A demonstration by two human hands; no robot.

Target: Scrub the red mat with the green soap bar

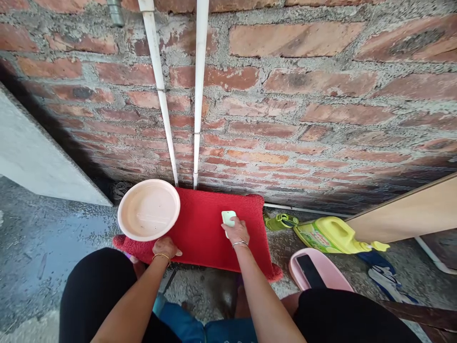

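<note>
A red fleecy mat [203, 224] lies spread in front of me, its thicker ends hanging over the sides of whatever supports it. My right hand [238, 232] is closed around a pale green scrub brush [228, 218], which rests on the mat right of its middle; its underside is hidden. At the mat's front edge, my left hand [166, 247] has its fingers curled over the cloth and the thumb pointing right. Just beyond that hand, a pale pink basin [149, 209] with a little water in it stands on the mat's left end.
A brick wall [264, 124] with two white pipes [197, 95] rises behind the mat. On the wet floor to the right lie a green bottle [280, 222], a yellow detergent jug [330, 235], a pink plastic tub [332, 271] and blue-and-white footwear [385, 281]. A grey slab [46, 152] leans at left.
</note>
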